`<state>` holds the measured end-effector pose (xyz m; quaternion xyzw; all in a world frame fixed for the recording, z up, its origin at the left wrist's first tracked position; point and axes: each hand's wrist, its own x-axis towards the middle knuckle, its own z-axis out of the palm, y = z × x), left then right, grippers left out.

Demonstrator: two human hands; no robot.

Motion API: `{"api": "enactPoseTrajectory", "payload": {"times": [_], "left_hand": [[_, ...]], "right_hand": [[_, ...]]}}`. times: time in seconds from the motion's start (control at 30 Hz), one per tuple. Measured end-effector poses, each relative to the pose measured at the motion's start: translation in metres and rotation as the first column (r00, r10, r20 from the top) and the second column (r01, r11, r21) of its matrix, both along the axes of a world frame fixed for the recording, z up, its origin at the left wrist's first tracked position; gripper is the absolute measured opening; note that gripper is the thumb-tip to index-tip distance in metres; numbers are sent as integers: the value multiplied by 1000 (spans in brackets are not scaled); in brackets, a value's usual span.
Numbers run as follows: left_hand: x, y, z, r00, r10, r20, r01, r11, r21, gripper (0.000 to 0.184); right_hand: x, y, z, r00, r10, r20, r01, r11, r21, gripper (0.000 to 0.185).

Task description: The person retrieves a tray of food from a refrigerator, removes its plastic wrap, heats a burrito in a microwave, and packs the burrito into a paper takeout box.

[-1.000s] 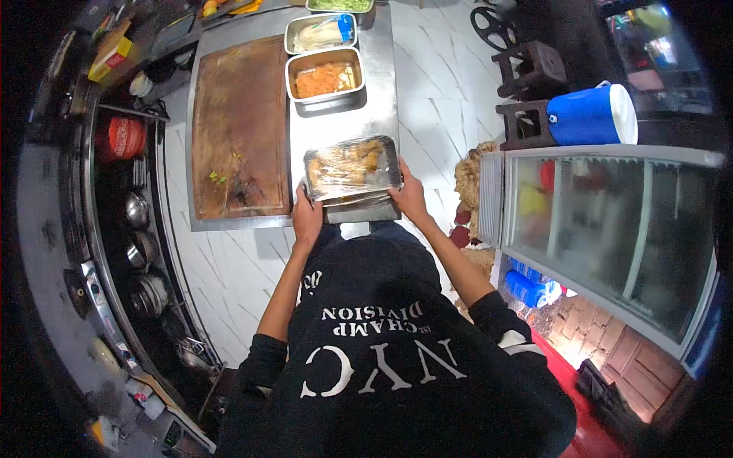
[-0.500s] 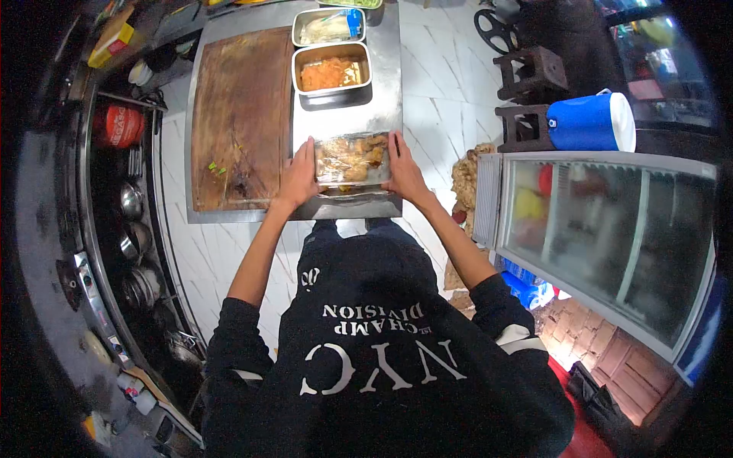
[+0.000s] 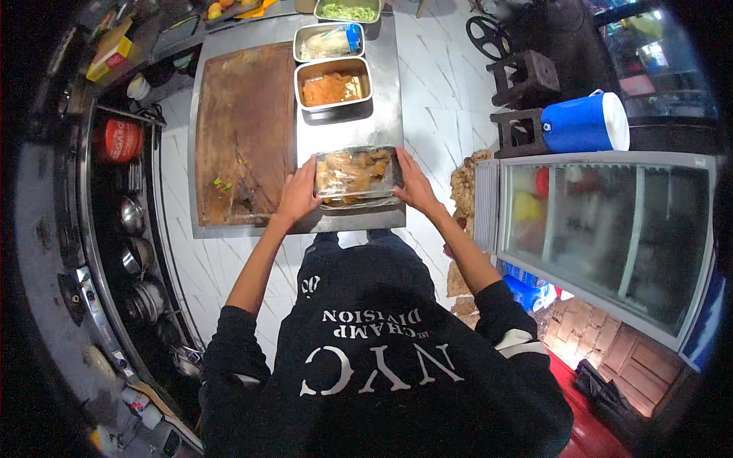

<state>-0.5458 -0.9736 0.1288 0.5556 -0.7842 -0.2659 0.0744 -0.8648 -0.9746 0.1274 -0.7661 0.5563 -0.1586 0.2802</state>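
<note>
Head view is showing the left hand and right hand clasping the film-wrapped container along both sides, reaching farther forward than a second ago; its film is now looking smoother, suggesting a snugger cover, and the container is sitting beside the cutting board on the steel table

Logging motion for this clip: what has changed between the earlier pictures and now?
The wrapped container, slightly skewed a second ago, now lines up squarer with the table. The left hand and right hand have shifted forward along its sides; both still hold it. The cutting board and the tub of orange food stayed put.
</note>
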Motion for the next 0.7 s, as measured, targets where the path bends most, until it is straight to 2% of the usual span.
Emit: {"api": "enactPoseTrajectory", "payload": {"times": [0.1, 0.13, 0.17, 0.2, 0.27, 0.3, 0.4, 0.43, 0.53, 0.57, 0.67, 0.7], "left_hand": [[-2, 3, -4, 999, 47, -9, -47, 999, 25, 97], [-6, 9, -6, 997, 72, -36, -74, 995, -74, 94], [-13, 20, 1, 987, 121, -106, -136, 979, -152, 87], [-17, 30, 6, 971, 162, -177, -199, 956, -217, 80], [-19, 44, 7, 961, 225, -163, -258, 940, -222, 64], [-20, 48, 6, 953, 258, -159, -290, 929, -231, 57], [-19, 67, 17, 967, 58, -246, -94, 987, -134, 38], [-25, 73, 20, 966, -21, -258, -41, 972, -233, 35], [-28, 72, 11, 982, -88, -169, 70, 992, -109, 32], [-27, 68, 9, 985, -119, -121, 109, 990, -86, 33], [-10, 60, -14, 972, -214, -95, 195, 965, -177, 32], [-4, 57, -19, 965, -245, -96, 212, 940, -266, 27]], "right_hand": [[7, 8, 5, 997, -61, 36, 62, 998, -18, 107], [13, 15, 10, 995, -88, 47, 88, 996, -12, 106], [20, 23, 18, 988, -152, 6, 152, 988, 24, 97], [22, 24, 20, 981, -192, 28, 191, 981, 24, 97], [23, 44, 21, 960, -275, 59, 272, 961, 54, 97], [21, 51, 22, 964, -258, 67, 256, 966, 39, 85], [21, 62, 34, 974, -199, 104, 203, 979, -30, 51], [25, 66, 38, 994, -75, 81, 77, 997, -20, 27], [35, 65, 33, 998, 59, -33, -62, 990, -123, 24], [35, 60, 34, 994, 93, -54, -103, 969, -225, 23], [15, 47, 3, 966, 236, -106, -254, 943, -214, 20], [11, 44, 2, 950, 287, -125, -308, 927, -212, 16]]}}
